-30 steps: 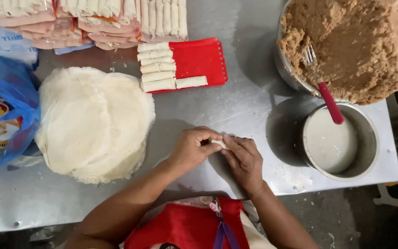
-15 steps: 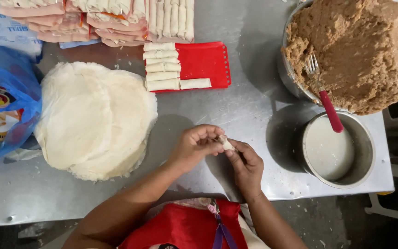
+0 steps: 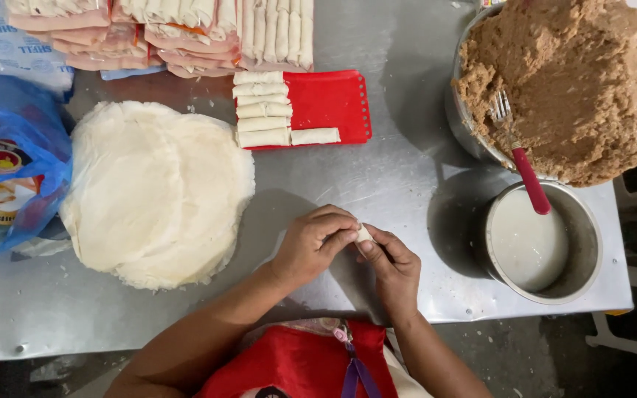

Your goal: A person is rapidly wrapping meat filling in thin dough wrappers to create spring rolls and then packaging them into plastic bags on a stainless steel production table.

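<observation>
A steel table fills most of the frame, its brushed top dull grey and scuffed, with a few crumbs near the upper middle. Its near edge runs along the bottom, and below it shows a dark floor; at the lower right corner a pale chair leg stands past the table's end.

At the lower middle, the left hand and right hand meet just above the table. Both are curled shut around a small white roll, of which only one end shows between the fingertips. A red apron sits at the bottom edge.

Left of the hands lies a round stack of thin pale wrappers. A blue plastic bag rests at the left edge, touching the stack. At the upper middle a red tray holds a row of finished rolls, one more lying just beside them. Along the top edge are piled packs of rolls.

In the upper right a big metal pot is heaped with brown filling, a red-handled fork stuck in it. Just below, a smaller pot holds white liquid; the fork's handle reaches over its rim.
</observation>
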